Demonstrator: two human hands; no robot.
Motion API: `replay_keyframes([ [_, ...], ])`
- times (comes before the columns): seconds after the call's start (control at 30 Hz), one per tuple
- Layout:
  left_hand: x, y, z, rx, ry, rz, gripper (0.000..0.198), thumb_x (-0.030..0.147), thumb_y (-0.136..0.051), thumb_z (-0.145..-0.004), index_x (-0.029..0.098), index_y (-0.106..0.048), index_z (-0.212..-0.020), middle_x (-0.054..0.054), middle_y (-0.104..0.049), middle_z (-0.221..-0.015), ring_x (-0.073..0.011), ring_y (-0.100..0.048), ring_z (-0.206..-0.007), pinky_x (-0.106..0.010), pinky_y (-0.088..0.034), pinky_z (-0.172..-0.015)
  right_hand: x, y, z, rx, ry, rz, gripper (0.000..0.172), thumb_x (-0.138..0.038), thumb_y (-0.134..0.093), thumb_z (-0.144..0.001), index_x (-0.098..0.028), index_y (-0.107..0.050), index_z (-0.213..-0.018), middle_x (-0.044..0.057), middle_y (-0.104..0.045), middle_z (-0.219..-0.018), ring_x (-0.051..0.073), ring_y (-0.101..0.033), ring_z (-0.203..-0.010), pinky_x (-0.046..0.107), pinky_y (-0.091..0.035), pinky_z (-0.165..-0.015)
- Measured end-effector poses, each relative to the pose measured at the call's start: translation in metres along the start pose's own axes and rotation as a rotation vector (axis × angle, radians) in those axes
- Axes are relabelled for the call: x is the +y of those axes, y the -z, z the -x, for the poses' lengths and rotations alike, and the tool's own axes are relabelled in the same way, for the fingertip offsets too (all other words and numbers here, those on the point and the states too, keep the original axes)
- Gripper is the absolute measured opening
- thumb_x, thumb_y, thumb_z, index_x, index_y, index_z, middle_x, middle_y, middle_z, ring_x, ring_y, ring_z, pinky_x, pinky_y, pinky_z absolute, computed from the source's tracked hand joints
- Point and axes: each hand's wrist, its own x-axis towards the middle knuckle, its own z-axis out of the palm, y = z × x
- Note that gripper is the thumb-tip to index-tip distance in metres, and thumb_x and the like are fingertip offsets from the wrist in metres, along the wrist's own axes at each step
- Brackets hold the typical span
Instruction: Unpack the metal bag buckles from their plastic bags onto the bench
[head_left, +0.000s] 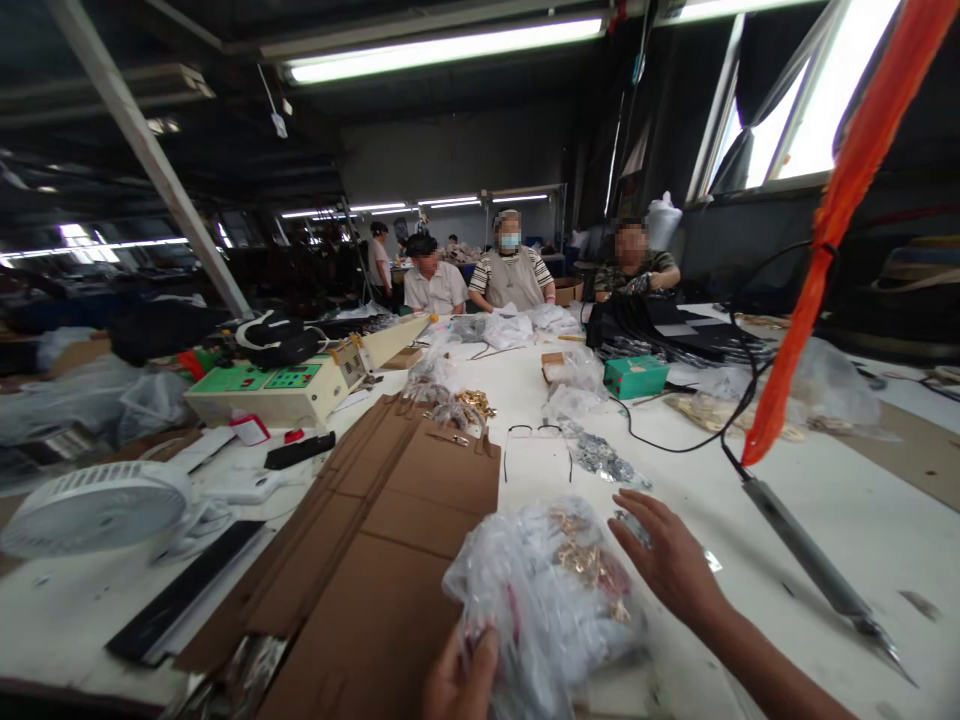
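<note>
A clear plastic bag [544, 590] full of small gold metal parts lies at the near edge of the white table [825, 480]. My left hand [461, 680] grips the bag's near lower corner, thumb on top of the plastic. My right hand [667, 560] rests on the bag's right side with fingers stretched out and slightly spread. The bag partly overlaps a stack of flattened brown cardboard [397, 540].
A pair of glasses [536, 445] and more small bags of metal parts [450, 395] lie beyond. A metal tool on a black cable [814, 560] with an orange strap [832, 230] hangs right. A white fan [94, 505] and green-topped machine [289, 385] sit left. Three people sit at the far end.
</note>
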Motion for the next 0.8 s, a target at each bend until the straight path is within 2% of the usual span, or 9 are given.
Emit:
replay_keyframes([
  [0.1, 0.020, -0.001, 0.008, -0.025, -0.019, 0.036, 0.051, 0.065, -0.081, -0.067, 0.016, -0.073, -0.081, 0.001, -0.060, -0.063, -0.0135, -0.053, -0.060, -0.022, -0.042, -0.058, -0.088, 0.019, 0.009, -0.033, 0.109, -0.404, 0.021, -0.036, -0.056, -0.101, -0.023, -0.069, -0.111, 0.009, -0.071, -0.110, 0.022, -0.068, -0.101, 0.034, -0.055, -0.088],
  [0.17, 0.031, -0.003, 0.013, -0.059, -0.018, 0.103, 0.046, 0.059, -0.080, -0.072, 0.016, -0.071, -0.084, 0.002, -0.058, -0.066, -0.0122, -0.051, -0.062, -0.021, -0.041, -0.058, -0.139, 0.020, 0.017, -0.257, 0.237, -0.600, 0.020, -0.029, -0.052, -0.104, -0.024, -0.068, -0.113, 0.007, -0.071, -0.108, 0.019, -0.068, -0.102, 0.029, -0.054, -0.090],
  [0.23, 0.039, -0.002, 0.017, -0.070, -0.023, 0.171, 0.041, 0.055, -0.081, -0.073, 0.016, -0.070, -0.082, 0.002, -0.057, -0.068, -0.0118, -0.050, -0.064, -0.020, -0.042, -0.059, -0.167, 0.013, 0.023, -0.492, 0.286, -0.571, 0.022, -0.023, -0.048, -0.104, -0.024, -0.069, -0.109, 0.006, -0.072, -0.105, 0.018, -0.069, -0.099, 0.027, -0.053, -0.089],
  [0.33, 0.046, 0.005, 0.019, -0.019, -0.041, 0.245, 0.039, 0.051, -0.082, -0.072, 0.016, -0.066, -0.073, 0.002, -0.056, -0.065, -0.0112, -0.050, -0.062, -0.019, -0.042, -0.058, -0.169, 0.001, 0.023, -0.670, 0.229, -0.186, 0.023, -0.020, -0.048, -0.102, -0.021, -0.072, -0.098, 0.006, -0.073, -0.094, 0.022, -0.070, -0.089, 0.031, -0.053, -0.082],
  [0.4, 0.048, 0.011, 0.019, -0.004, -0.046, 0.282, 0.037, 0.048, -0.084, -0.070, 0.016, -0.066, -0.076, 0.002, -0.058, -0.065, -0.0113, -0.051, -0.061, -0.019, -0.043, -0.057, -0.160, 0.000, 0.019, -0.669, 0.176, 0.066, 0.021, -0.024, -0.053, -0.100, -0.019, -0.071, -0.111, 0.009, -0.073, -0.099, 0.027, -0.070, -0.091, 0.036, -0.053, -0.080],
  [0.47, 0.050, 0.015, 0.019, -0.023, -0.048, 0.301, 0.036, 0.046, -0.084, -0.070, 0.016, -0.066, -0.080, 0.002, -0.060, -0.067, -0.0113, -0.051, -0.061, -0.019, -0.043, -0.057, -0.159, 0.005, 0.014, -0.635, 0.166, 0.200, 0.036, -0.026, -0.061, -0.096, -0.017, -0.063, -0.132, 0.012, -0.071, -0.112, 0.031, -0.068, -0.098, 0.040, -0.053, -0.082],
  [0.53, 0.051, 0.016, 0.019, -0.048, -0.059, 0.296, 0.036, 0.047, -0.082, -0.074, 0.016, -0.062, -0.075, 0.003, -0.057, -0.065, -0.0101, -0.048, -0.060, -0.019, -0.042, -0.056, -0.167, 0.008, 0.013, -0.606, 0.238, 0.226, 0.046, -0.022, -0.065, -0.093, -0.018, -0.058, -0.139, 0.012, -0.069, -0.115, 0.031, -0.065, -0.103, 0.039, -0.053, -0.083],
  [0.67, 0.054, 0.014, 0.019, -0.080, -0.088, 0.281, 0.038, 0.047, -0.079, -0.078, 0.017, -0.058, -0.071, 0.004, -0.053, -0.063, -0.0094, -0.046, -0.060, -0.018, -0.040, -0.057, -0.190, -0.007, 0.014, -0.615, 0.484, 0.090, 0.025, -0.017, -0.056, -0.098, -0.023, -0.067, -0.120, 0.007, -0.069, -0.114, 0.025, -0.062, -0.107, 0.036, -0.049, -0.092],
  [0.8, 0.055, 0.017, 0.020, -0.118, -0.113, 0.230, 0.037, 0.050, -0.077, -0.079, 0.017, -0.060, -0.074, 0.003, -0.054, -0.065, -0.0103, -0.046, -0.060, -0.019, -0.038, -0.055, -0.188, -0.037, 0.007, -0.734, 0.413, 0.174, 0.032, -0.019, -0.067, -0.085, -0.011, -0.069, -0.116, 0.017, -0.070, -0.116, 0.032, -0.063, -0.109, 0.041, -0.049, -0.098],
])
